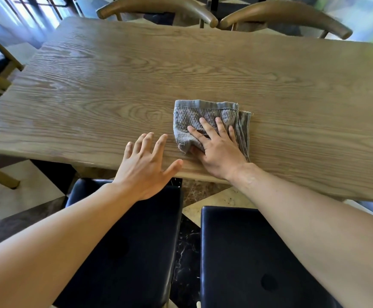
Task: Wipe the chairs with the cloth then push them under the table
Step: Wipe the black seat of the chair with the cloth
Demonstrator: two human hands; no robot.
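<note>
My right hand (220, 150) lies flat on the cloth (205, 117), fingers spread and straight, thumb tucked at its near edge; the cloth sits folded on the table (114, 85) near the front edge; my left hand (145, 165) hovers just beside it, fingers splayed wide, holding nothing; two black seats (243, 252) stand below my arms, partly out from under the table; two more chairs (158, 6) wait at the far side.
</note>
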